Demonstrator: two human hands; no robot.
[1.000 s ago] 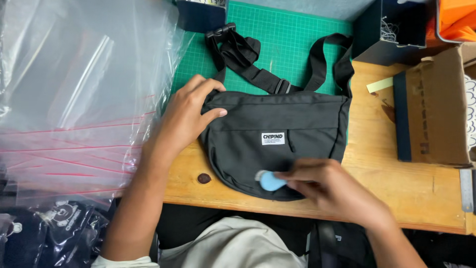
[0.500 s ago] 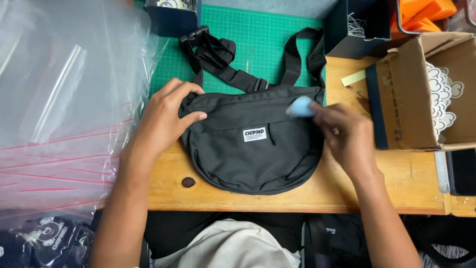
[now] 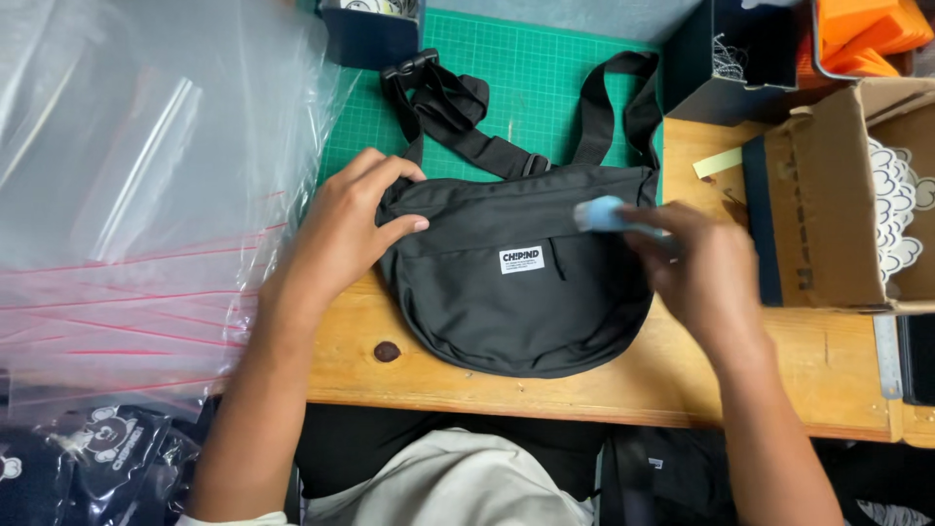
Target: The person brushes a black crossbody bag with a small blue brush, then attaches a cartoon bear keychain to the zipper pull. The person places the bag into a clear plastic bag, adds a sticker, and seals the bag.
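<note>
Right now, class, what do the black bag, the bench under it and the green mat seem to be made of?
Black bag: probably woven nylon or polyester, matte, with visible seams and soft creases.
Bench: wood, light with a dark knot and grain lines.
Green mat: likely rubbery plastic cutting mat, flat with a printed grid.

A green cutting mat covers the back of my wooden worktop. Clear plastic bags pile at my left; an open cardboard box sits right.
</note>
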